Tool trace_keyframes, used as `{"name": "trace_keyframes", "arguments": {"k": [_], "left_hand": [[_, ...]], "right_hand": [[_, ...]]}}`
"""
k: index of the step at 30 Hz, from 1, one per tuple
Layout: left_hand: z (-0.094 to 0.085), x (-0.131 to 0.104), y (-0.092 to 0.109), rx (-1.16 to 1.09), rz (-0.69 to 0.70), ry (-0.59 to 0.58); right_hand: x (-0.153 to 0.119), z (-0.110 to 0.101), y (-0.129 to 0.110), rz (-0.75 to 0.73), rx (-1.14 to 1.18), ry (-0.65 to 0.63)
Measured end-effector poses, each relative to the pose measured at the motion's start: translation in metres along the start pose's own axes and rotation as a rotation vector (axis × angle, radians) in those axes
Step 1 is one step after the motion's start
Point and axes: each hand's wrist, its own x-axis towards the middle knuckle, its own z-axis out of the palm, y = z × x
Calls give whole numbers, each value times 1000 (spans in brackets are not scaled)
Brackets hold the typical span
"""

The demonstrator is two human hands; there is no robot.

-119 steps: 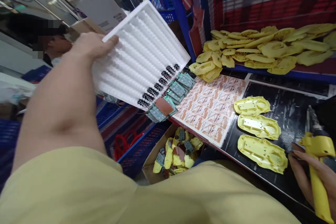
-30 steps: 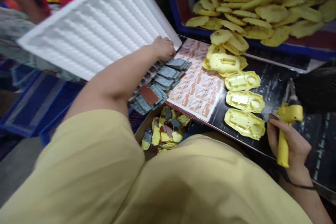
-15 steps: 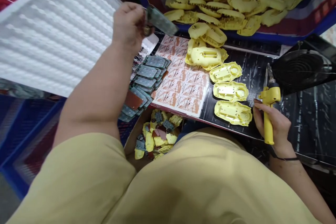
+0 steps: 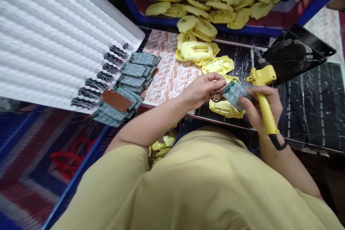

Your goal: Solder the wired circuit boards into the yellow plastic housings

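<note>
A green circuit board is held above the yellow shells, tilted, between my two hands. My left hand pinches the red and white wires at its left edge, with a small round black part dangling below the fingertips. My right hand grips the board's right side with thumb and fingers, and the yellow electric screwdriver also rests in that hand, its tip pointing up and away. Beneath the board lie yellow shells, partly hidden. Another open shell lies just behind them.
Stacked boards with wired black parts lie at left beside a white ridged foam sheet. Stacked shells stand before a blue-edged bin full of yellow shells. A black fan-like object stands at right.
My left hand has brought the board from the upper left to the shells. My right hand has moved left and up and now holds the board too, along with the screwdriver. The view has shifted.
</note>
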Motion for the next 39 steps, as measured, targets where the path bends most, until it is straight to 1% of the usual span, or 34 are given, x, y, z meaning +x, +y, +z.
{"name": "trace_keyframes", "arguments": {"k": [1,2,4,6,7,8,10,12,14,17,22,24,26,28,30,31,33,34,36,37,39], "left_hand": [[0,-3,-6,71,75,18],[-1,-6,-12,185,186,50],[-7,-15,-22,506,498,123],[-12,-22,-27,851,834,153],[-13,-25,-27,989,972,151],[-13,-27,-25,1091,1078,151],[-10,-27,-20,1211,1206,157],[-6,-25,-13,1275,1280,141],[-2,-24,-9,1329,1324,78],[0,-24,-11,1346,1282,-17],[5,-26,-17,1192,1185,-80],[9,-27,-16,1124,1163,-89],[13,-27,-14,1007,1103,-39],[16,-27,-11,828,951,65],[17,-24,-9,620,730,142],[17,-22,-9,519,616,148],[16,-18,-6,355,409,105],[15,-16,-4,305,318,75],[9,-13,5,293,184,47],[4,-12,12,327,144,47],[-6,-11,29,423,107,33]], "right_hand": [[0,1,-2,8,-25,47],[0,0,-4,16,-55,87],[0,-3,-6,39,-84,127],[-1,-7,-6,66,-80,119],[-2,-10,-5,77,-78,104],[-3,-12,-5,85,-76,83],[-4,-15,-4,98,-72,34],[-6,-17,-5,96,-59,-1],[-9,-19,-6,92,-39,-13],[-13,-19,-7,105,-29,-15],[-17,-16,-8,113,-42,-13],[-18,-15,-9,109,-48,-9],[-19,-13,-10,96,-44,-3],[-21,-10,-11,72,-43,11],[-24,-7,-12,38,-52,40],[-26,-6,-13,18,-61,53],[-30,-5,-13,-44,-87,55],[-32,-7,-12,-82,-100,31],[-32,-15,-6,-140,-132,-84],[-31,-22,-2,-153,-157,-160],[-26,-38,10,-148,-205,-302]]}}
